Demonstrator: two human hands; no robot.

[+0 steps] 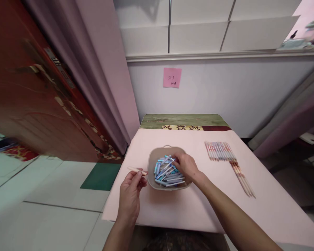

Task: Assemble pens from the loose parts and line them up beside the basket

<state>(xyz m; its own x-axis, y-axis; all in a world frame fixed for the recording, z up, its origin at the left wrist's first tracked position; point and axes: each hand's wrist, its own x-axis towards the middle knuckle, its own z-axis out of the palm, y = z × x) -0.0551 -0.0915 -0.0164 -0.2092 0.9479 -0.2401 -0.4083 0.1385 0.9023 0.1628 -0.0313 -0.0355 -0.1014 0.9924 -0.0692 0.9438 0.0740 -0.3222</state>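
Reading "357", pink note (172,77) beyond basket (152,158).

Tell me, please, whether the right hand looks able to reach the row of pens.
Probably yes: the right hand, over the bin, need only clear its rim; nothing else appears to block the row of pens.

Pink sticky note (172,77) | wall (211,87) | number — "357" | smaller handwriting (173,83) below — unclear

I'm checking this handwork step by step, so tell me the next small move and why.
Probably have the right hand draw out one blue piece from the bin: it reaches in there, while the left hand holds a pale stick beside the bin.
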